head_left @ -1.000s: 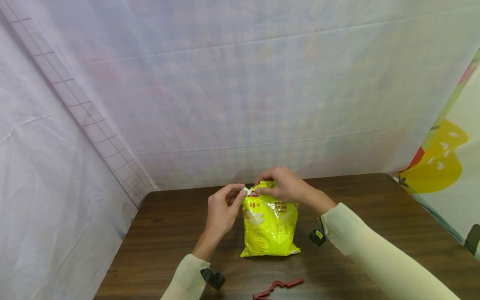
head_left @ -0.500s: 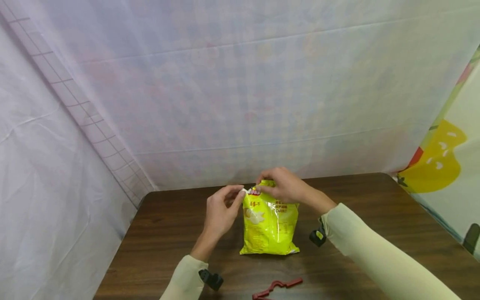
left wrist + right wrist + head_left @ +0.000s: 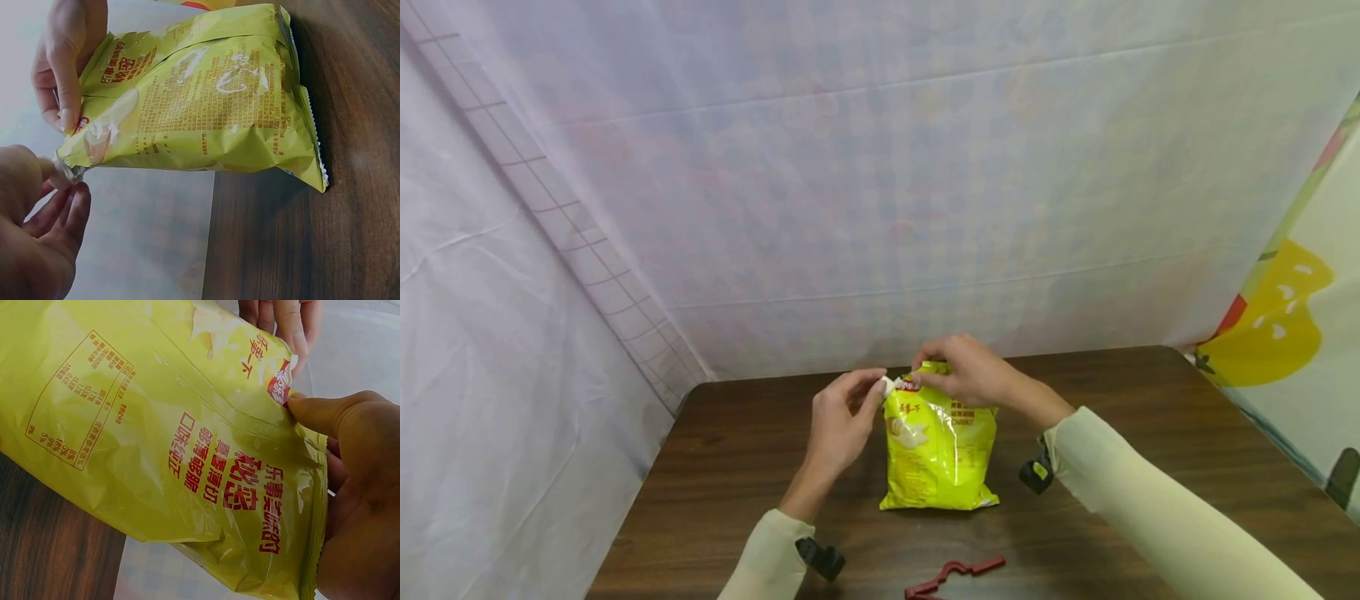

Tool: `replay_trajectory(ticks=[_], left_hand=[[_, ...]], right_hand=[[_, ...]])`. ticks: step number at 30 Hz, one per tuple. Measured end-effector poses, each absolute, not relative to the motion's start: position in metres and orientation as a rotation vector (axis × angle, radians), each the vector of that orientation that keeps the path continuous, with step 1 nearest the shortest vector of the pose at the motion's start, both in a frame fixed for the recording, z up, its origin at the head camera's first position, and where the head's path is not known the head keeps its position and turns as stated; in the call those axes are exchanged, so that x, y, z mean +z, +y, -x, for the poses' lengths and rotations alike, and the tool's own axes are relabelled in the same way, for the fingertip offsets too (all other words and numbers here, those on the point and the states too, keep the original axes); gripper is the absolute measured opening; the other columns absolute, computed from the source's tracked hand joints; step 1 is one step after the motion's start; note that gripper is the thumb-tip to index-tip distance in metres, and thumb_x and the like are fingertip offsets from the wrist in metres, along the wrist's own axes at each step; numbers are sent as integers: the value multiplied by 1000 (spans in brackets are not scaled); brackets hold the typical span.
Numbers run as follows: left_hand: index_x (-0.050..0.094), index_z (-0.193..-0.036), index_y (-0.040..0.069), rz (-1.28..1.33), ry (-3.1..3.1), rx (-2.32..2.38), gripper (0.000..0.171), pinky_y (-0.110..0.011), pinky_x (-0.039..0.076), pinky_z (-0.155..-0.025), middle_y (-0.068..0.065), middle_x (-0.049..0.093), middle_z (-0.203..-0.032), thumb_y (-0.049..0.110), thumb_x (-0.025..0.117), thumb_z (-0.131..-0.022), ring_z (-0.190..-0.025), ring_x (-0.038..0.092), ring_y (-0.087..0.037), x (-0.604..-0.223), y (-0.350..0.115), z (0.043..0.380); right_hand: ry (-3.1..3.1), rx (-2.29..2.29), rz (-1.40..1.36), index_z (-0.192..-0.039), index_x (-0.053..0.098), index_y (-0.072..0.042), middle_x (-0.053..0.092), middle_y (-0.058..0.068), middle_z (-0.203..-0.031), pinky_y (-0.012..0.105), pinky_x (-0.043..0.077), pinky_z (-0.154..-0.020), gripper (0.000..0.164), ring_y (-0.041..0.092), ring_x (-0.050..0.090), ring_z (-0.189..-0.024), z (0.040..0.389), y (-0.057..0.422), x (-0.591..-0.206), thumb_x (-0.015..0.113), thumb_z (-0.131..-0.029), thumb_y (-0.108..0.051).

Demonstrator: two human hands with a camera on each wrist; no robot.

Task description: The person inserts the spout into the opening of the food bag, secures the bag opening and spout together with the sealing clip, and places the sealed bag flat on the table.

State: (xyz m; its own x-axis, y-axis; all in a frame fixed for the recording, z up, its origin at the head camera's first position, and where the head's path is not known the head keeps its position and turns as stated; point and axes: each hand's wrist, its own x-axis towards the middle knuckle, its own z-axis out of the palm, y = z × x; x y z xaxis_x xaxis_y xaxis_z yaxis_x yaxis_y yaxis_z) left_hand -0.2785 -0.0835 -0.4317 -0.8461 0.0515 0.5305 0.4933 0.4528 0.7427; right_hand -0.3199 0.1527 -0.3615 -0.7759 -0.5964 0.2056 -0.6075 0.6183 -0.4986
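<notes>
Both hands [image 3: 838, 417] pinch, prob., chip bag [image 3: 940, 454] top.

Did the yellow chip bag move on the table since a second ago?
Barely. The yellow chip bag sits in nearly the same spot; its bottom edge has crept slightly toward the red clip lying on the table in front.

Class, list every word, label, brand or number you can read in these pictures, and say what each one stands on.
"乐事" in red, on the yellow chip bag, right wrist view.
"秘" in large red print, on the same bag; the characters beside it are creased and unsure.
Boxed table and fine print on the bag's back: too small to read.
Red clip on the table: no text visible.
</notes>
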Motion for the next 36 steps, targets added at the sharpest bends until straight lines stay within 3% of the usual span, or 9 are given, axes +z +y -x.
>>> replay_trajectory(ticks=[13,21,29,36], left_hand=[[78,-127,18,449,-2264,-1417,22,-31,66,-91,-3,80,-123,27,70,-108,-108,78,-15,-433,-83,275],[76,-130,14,449,-2232,-1389,25,-30,67,-89,-3,78,-122,27,71,-108,-106,78,-16,-437,-86,270],[69,-135,16,392,-2234,-1234,35,-36,64,-90,-6,68,-128,30,77,-103,-115,68,-22,-442,-91,245],[70,-127,20,492,-2292,-1232,32,-29,64,-80,4,69,-117,22,83,-98,-102,69,-14,-451,-92,217]], right_hand=[[-2805,888,-1054,-110,77,-17,80,-2,-104,32,54,-71,10,9,59,-63,319,154,-361,71,-107,-24],[-2794,901,-1073,-110,78,-17,80,-1,-103,32,54,-70,10,9,59,-65,319,154,-360,71,-107,-24],[-2813,898,-1050,-110,78,-18,79,-5,-99,30,54,-67,10,9,55,-59,319,155,-362,71,-107,-25],[-2824,902,-1032,-111,77,-17,78,-6,-96,29,52,-63,10,8,50,-55,318,157,-362,71,-108,-25]])
